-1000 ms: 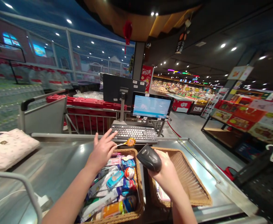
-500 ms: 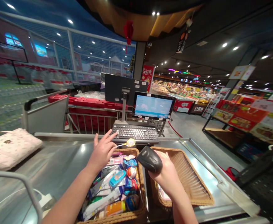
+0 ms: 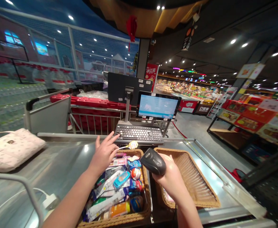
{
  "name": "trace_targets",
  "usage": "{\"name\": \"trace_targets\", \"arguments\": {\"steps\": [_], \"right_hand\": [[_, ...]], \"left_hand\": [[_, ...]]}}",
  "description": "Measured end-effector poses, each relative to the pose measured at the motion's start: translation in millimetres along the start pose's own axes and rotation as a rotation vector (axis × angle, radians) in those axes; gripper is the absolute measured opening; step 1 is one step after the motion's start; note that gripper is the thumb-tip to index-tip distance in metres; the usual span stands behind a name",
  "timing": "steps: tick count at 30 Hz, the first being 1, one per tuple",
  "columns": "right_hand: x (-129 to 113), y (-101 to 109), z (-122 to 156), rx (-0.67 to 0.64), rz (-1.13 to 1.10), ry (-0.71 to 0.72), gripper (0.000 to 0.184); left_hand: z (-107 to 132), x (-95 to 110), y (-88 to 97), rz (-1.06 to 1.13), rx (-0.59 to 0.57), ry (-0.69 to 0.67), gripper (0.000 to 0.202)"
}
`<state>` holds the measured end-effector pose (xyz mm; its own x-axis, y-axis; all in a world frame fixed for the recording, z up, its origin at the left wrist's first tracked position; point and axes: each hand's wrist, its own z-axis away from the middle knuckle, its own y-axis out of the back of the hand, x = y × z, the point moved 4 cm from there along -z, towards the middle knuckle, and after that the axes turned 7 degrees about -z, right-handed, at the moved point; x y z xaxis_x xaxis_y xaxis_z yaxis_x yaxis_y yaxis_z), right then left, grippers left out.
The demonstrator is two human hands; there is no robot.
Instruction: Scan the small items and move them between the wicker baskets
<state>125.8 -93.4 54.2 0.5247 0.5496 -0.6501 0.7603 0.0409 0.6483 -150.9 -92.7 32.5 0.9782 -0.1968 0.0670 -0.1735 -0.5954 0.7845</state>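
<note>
My left hand pinches the white stick of a wrapped lollipop between thumb and a finger, its other fingers stretched toward the keyboard. The lollipop's yellowish head points right, just above the far edge of a full wicker basket. Wrapped in my right hand is a black barcode scanner, its head turned left toward the lollipop. Below that hand stands a second wicker basket; a pinkish-white item in it is partly hidden by my wrist. Sweets and small packets fill the left basket, among them a blue packet.
Behind the keyboard stand a lit screen and a dark monitor back. A pale handbag lies on the metal counter at left, near a white plug with a cable. A grey metal tube curves up front left.
The view has shifted slightly. Both hands keep nearly the same pose, with the lollipop and the scanner still held close together.
</note>
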Motion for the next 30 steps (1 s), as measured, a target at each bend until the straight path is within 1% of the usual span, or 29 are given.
{"name": "trace_targets", "arguments": {"steps": [4, 7, 15, 21, 25, 28, 30], "right_hand": [[5, -2, 0, 0.004, 0.009, 0.01, 0.042], [7, -2, 0, 0.024, 0.01, 0.002, 0.04], [8, -2, 5, 0.028, -0.017, -0.058, 0.039], [11, -1, 6, 0.04, -0.022, -0.039, 0.038], [18, 0, 8, 0.054, -0.022, -0.069, 0.041], [24, 3, 11, 0.058, -0.016, -0.092, 0.04], [31, 8, 12, 0.059, 0.005, -0.112, 0.04]], "left_hand": [[3, -5, -6.5, -0.005, -0.032, 0.006, 0.022], [7, -9, -14.8, 0.003, -0.056, 0.0, 0.021], [20, -17, -50.6, 0.024, -0.185, -0.029, 0.021], [32, -13, -76.0, 0.031, -0.263, -0.056, 0.022], [41, -9, -91.7, 0.059, -0.347, -0.074, 0.022], [46, -8, -100.2, 0.047, -0.41, -0.075, 0.02], [45, -7, -102.1, 0.022, -0.413, -0.053, 0.017]]}}
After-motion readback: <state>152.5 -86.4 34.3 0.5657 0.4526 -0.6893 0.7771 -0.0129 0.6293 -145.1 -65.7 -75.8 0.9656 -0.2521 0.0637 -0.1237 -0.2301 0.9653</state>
